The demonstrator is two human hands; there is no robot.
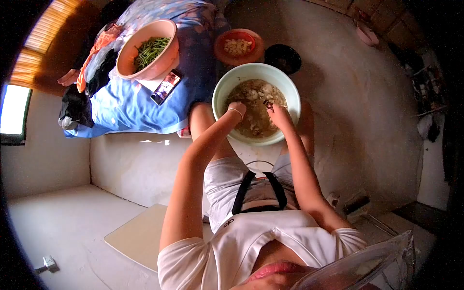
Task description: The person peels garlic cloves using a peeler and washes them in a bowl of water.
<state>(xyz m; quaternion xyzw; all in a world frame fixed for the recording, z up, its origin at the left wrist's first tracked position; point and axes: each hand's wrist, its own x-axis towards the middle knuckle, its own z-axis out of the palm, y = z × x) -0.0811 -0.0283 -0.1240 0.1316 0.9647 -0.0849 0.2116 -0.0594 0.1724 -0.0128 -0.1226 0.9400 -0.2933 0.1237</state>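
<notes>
A large pale green basin (294, 92) between my knees holds murky brownish water with pale lumps (266, 90) and small floating bits. My left hand (237, 110) dips into its left side. Its fingertips are under the water, so what they touch is hidden. On the right side, my right hand (279, 117) is closed at the water's surface. A small dark object (268, 104) shows at its fingers; its kind is too small to make out.
Behind the basin, a red bowl (252, 37) of pale pieces sits on a round orange-brown support, beside a black basin (289, 54). On the blue-covered bed (140, 113) at left are a pink basin (126, 65) of green beans (151, 50) and a phone (166, 87).
</notes>
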